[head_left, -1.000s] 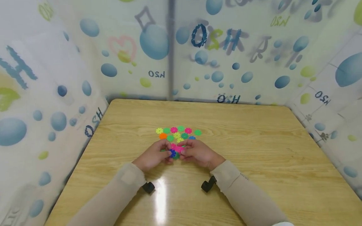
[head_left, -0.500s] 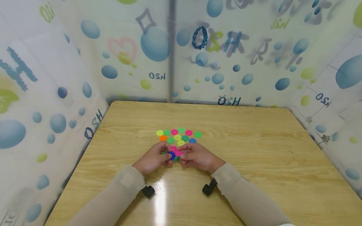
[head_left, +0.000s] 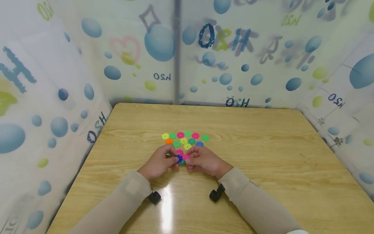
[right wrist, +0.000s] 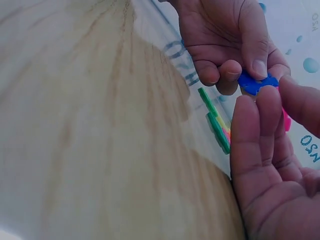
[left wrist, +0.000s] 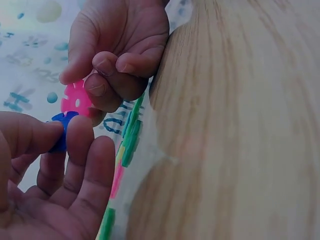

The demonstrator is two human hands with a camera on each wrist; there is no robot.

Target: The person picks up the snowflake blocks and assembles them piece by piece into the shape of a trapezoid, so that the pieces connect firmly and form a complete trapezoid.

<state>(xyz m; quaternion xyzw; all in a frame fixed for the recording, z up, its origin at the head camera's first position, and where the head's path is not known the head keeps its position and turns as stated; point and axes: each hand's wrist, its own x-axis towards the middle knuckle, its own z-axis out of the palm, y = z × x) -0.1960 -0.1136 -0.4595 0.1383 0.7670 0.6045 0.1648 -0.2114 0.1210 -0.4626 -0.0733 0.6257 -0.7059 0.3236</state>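
Blue disc (left wrist: 59, 134) sits pinched in the left hand (head_left: 159, 162), a pink disc (left wrist: 76, 100) in the right hand (head_left: 206, 162), just beside it; from my station I can't tell whether they interlock. Beyond the grip, more coloured discs (head_left: 191, 141) lie on the table (head_left: 263, 152).

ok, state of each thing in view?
left grip, pinching blue disc
right grip, pinching pink disc
blue disc, raised, overlapping pink disc in left-wrist view; joined or not, can't tell
pink disc, raised off table
loose discs, flat on table, spread out
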